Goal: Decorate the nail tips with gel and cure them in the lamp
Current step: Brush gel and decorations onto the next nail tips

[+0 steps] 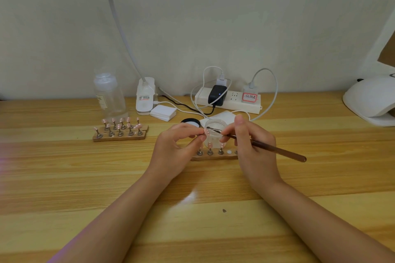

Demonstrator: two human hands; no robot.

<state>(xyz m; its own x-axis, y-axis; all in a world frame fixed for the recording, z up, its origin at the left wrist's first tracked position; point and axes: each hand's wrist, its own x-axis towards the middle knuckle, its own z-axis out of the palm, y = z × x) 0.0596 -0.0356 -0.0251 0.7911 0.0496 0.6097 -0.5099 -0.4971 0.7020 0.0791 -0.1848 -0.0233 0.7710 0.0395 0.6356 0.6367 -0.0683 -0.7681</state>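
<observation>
Head view looks down on a wooden desk (pixel 64 166) where both hands meet just in front of a small clear jar (pixel 215 132). The left hand (pixel 177 151) pinches a pink nail tip (pixel 207 133) between thumb and forefinger, holding it up at the level of the jar's near wall. The right hand (pixel 250 145) grips a thin brown brush (pixel 267 147) like a pen; the brush's long axis runs from lower right, where the handle end juts out past the hand, up and left to the bristle end, which sits right at the held tip. So the tip lies directly to the left of the brush point, touching or all but touching it; I cannot tell which.

Below the hands a wooden stand (pixel 213 157) carries three more pink tips on metal pegs, with one bare white seat to their right, probably the held tip's place. A second stand (pixel 119 135) full of dotted tips sits well to the left. The white curing lamp (pixel 372 100) stands at the far right edge, nearer the right hand, which is busy with the brush.

The step in hand looks like dotting gel onto the held tip. The stroke is short and depends on the left hand keeping the tip steady against the bristles.
</observation>
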